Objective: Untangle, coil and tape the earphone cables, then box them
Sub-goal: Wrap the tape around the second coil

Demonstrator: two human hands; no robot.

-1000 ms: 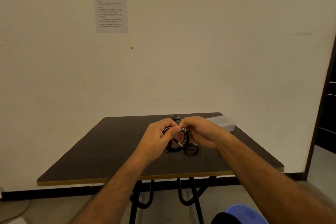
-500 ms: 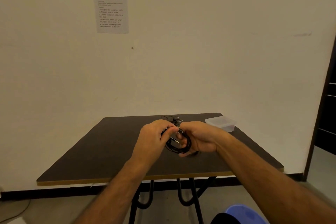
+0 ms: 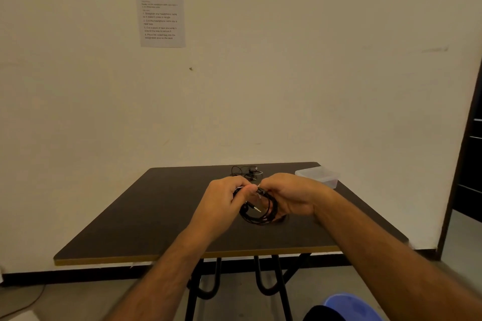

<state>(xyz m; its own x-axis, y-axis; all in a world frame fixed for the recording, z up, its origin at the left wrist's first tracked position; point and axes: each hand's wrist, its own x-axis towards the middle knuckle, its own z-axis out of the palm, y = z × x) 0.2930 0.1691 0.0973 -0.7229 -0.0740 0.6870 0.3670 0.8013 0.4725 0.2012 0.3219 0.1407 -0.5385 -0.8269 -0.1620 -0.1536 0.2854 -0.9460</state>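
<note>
Black earphone cable (image 3: 258, 210) wound into a round coil, its metal plug crossing the loop; second black earphone set (image 3: 246, 171) lying tangled near the far edge; translucent lidded box (image 3: 317, 176) at far right.

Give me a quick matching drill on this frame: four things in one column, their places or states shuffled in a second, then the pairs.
Things:
1. coiled earphone cable
2. loose earphone cable
3. plastic box
4. instruction sheet

Places or states:
A. taped to the wall
B. far right corner of the table
C. held between the left hand and right hand
D. lying on the table beyond the hands

Pairs: 1-C, 2-D, 3-B, 4-A
</note>
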